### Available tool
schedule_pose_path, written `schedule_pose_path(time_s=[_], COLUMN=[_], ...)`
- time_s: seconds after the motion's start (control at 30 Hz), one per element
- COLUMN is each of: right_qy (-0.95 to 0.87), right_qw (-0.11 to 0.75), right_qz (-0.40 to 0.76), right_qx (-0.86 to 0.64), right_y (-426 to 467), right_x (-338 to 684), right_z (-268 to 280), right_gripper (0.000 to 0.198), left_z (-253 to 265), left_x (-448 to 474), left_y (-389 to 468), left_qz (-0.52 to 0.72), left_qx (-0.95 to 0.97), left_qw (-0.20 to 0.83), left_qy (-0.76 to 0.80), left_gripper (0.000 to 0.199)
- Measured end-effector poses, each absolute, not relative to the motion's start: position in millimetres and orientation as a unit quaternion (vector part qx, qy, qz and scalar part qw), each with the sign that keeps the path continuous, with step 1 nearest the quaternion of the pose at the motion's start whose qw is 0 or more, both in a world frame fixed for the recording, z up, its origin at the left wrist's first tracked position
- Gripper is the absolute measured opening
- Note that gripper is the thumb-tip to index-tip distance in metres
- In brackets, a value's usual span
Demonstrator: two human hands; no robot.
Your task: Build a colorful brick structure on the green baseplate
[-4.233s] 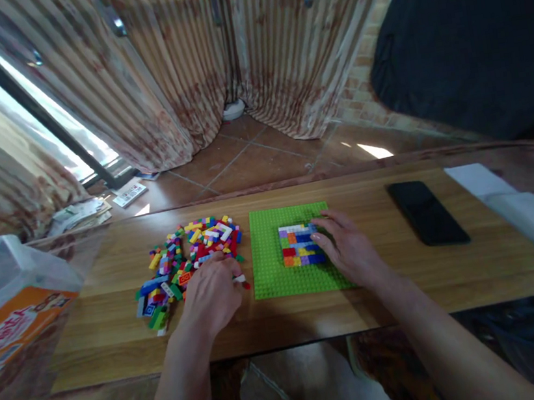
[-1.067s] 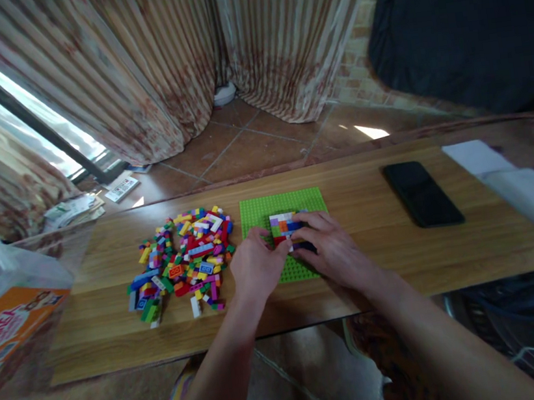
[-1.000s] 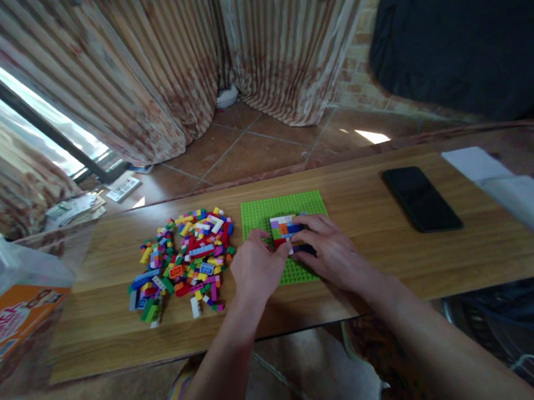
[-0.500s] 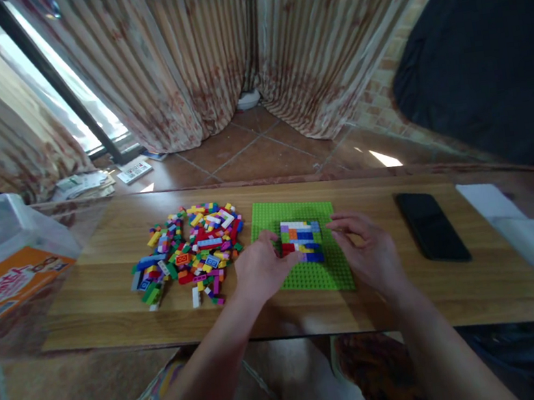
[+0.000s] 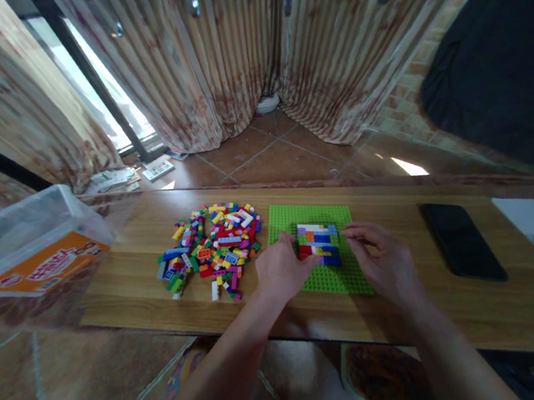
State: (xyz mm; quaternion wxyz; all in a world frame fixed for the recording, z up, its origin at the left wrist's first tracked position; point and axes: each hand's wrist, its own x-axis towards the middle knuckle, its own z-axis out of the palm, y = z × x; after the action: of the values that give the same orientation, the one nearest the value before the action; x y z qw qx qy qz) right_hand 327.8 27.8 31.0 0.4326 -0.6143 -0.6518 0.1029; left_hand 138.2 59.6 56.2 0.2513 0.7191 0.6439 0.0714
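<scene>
A flat block of coloured bricks (image 5: 319, 235), white at the far edge and blue at the near right, sits on a green studded baseplate (image 5: 355, 273). My left hand (image 5: 283, 265) is at the block's left side, thumb and forefinger spread, the thumb reaching over its near left corner. To the right of the block, my right hand (image 5: 382, 253) hovers over the baseplate's right edge with fingers curved and a gap between thumb and forefinger. I make out nothing held in either hand. The left palm hides part of the baseplate.
A pile of loose bricks (image 5: 228, 241) is spread left of the baseplate on the wooden table (image 5: 129, 277). A clear plastic box (image 5: 87, 217) with an orange label stands at the far left. A black phone (image 5: 462, 240) and white paper (image 5: 530, 218) lie to the right.
The whole view has shifted, so the table and its things appear further right and slightly lower. Both hands keep nearly the same pose around the brick block.
</scene>
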Motion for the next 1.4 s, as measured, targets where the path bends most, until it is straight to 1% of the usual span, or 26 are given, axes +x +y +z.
schedule_pose_path(time_s=[0.13, 0.33, 0.4, 0.5, 0.67, 0.73, 1.0, 1.17, 1.27, 1.4], right_qy=[-0.656, -0.647, -0.647, -0.663, -0.682, -0.685, -0.693, -0.683, -0.681, -0.675], right_qw=[0.428, 0.423, 0.422, 0.415, 0.403, 0.403, 0.405, 0.429, 0.430, 0.430], right_qz=[0.086, 0.093, 0.090, 0.081, 0.062, 0.061, 0.048, 0.048, 0.051, 0.052], right_qx=[-0.616, -0.628, -0.628, -0.619, -0.607, -0.604, -0.594, -0.589, -0.591, -0.597], right_y=[29.5, 33.3, 33.8, 33.5, 32.4, 32.0, 33.2, 34.5, 36.0, 38.6], right_x=[326.8, 323.5, 321.9, 319.6, 317.3, 316.9, 310.2, 299.0, 293.7, 289.6], right_z=[28.9, 25.7, 25.2, 24.5, 22.6, 21.7, 21.5, 26.4, 28.1, 27.8], right_gripper=[0.016, 0.019, 0.020, 0.019, 0.019, 0.019, 0.018, 0.018, 0.017, 0.018], left_z=[56.0, 54.3, 55.2, 56.9, 56.6, 55.9, 52.1, 52.6, 54.0, 56.0], left_x=[135.4, 132.3, 132.7, 135.3, 140.8, 142.4, 143.5, 139.3, 135.6, 124.0], left_y=[60.9, 64.0, 64.4, 62.3, 56.3, 55.4, 54.1, 52.6, 50.1, 48.9], left_qz=[0.081, 0.105, 0.100, 0.097, 0.085, 0.082, 0.105, 0.105, 0.104, 0.148], left_qx=[0.712, 0.713, 0.713, 0.709, 0.710, 0.707, 0.703, 0.701, 0.711, 0.729], left_qw=[0.269, 0.276, 0.271, 0.262, 0.246, 0.240, 0.232, 0.258, 0.266, 0.272], left_qy=[0.644, 0.636, 0.639, 0.648, 0.655, 0.661, 0.664, 0.657, 0.642, 0.610], left_gripper=[0.058, 0.035, 0.031, 0.032, 0.045, 0.046, 0.044, 0.041, 0.038, 0.035])
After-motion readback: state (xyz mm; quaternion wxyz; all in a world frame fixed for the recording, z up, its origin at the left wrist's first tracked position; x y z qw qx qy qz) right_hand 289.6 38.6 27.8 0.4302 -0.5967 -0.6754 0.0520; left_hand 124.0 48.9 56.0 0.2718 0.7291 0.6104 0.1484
